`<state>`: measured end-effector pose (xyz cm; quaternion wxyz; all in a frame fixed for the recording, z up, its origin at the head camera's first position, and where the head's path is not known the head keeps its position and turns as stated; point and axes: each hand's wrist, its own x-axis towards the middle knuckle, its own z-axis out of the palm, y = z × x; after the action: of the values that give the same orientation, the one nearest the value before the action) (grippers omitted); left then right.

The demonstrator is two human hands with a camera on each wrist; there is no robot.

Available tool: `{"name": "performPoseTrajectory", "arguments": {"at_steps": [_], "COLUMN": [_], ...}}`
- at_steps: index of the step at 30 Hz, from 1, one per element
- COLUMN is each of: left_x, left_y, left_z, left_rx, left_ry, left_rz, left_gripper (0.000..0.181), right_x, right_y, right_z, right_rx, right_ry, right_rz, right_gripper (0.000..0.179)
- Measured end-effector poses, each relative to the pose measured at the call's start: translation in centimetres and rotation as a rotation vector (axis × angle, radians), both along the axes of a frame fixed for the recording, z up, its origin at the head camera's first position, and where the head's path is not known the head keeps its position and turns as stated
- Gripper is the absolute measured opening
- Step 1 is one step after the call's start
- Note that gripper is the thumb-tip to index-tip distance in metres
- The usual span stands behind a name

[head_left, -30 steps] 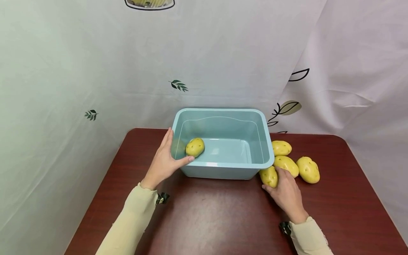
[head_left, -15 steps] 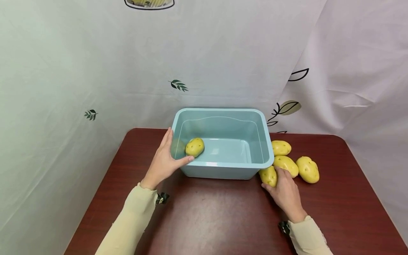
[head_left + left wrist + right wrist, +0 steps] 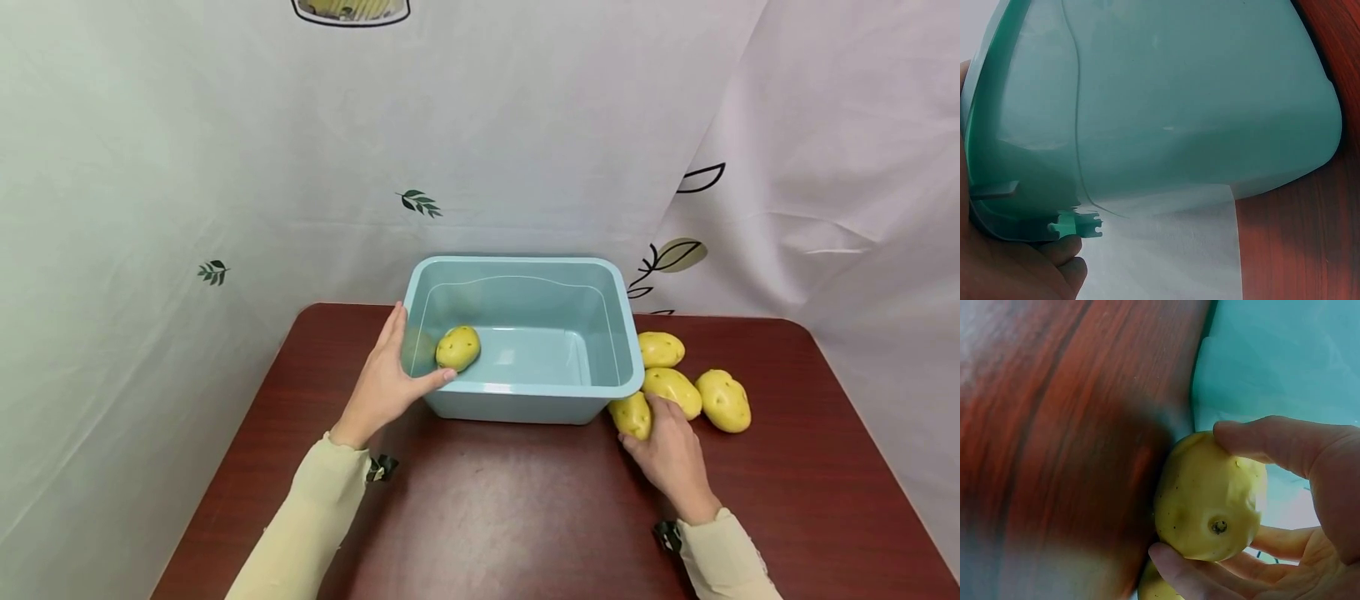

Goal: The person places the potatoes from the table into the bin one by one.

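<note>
My left hand (image 3: 386,379) holds the near left corner of a light blue plastic bin (image 3: 517,389), thumb over the front rim and fingers along the left side. In the left wrist view, fingertips (image 3: 1071,253) bend under the bin's rim. Inside the bin, toward its left, lies one yellow potato (image 3: 458,348). Beside the bin's near right corner, my right hand (image 3: 673,458) grips another potato (image 3: 632,415) lying by the bin's base. The right wrist view shows the thumb and fingers on opposite sides of this potato (image 3: 1207,500), low over the wood.
Close to the bin's right side are a potato at the back (image 3: 662,349) and a middle potato (image 3: 673,393). A further potato (image 3: 724,402) sits farther right. The dark red-brown wooden table (image 3: 495,508) backs onto a pale printed cloth (image 3: 525,125).
Both hands keep nearly the same places, as do the bin and the potatoes. Only a very slight shift of the head view shows.
</note>
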<state>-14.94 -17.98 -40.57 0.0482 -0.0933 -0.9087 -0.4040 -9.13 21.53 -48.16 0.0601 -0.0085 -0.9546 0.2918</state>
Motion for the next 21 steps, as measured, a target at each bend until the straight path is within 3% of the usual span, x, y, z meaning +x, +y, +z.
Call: {"name": "performPoseTrajectory", "arguments": {"at_steps": [21], "left_x": [0.07], "left_y": [0.0], "left_z": [-0.02], "left_rx": [0.006], "left_ry": [0.005], "left_rz": [0.001], "left_gripper": [0.119], "right_x": [0.55], "right_y": [0.09], "right_z": [0.5], "right_rx": [-0.028], "right_ry": [0.047], "right_rz": [-0.049], "right_gripper": [0.077]}}
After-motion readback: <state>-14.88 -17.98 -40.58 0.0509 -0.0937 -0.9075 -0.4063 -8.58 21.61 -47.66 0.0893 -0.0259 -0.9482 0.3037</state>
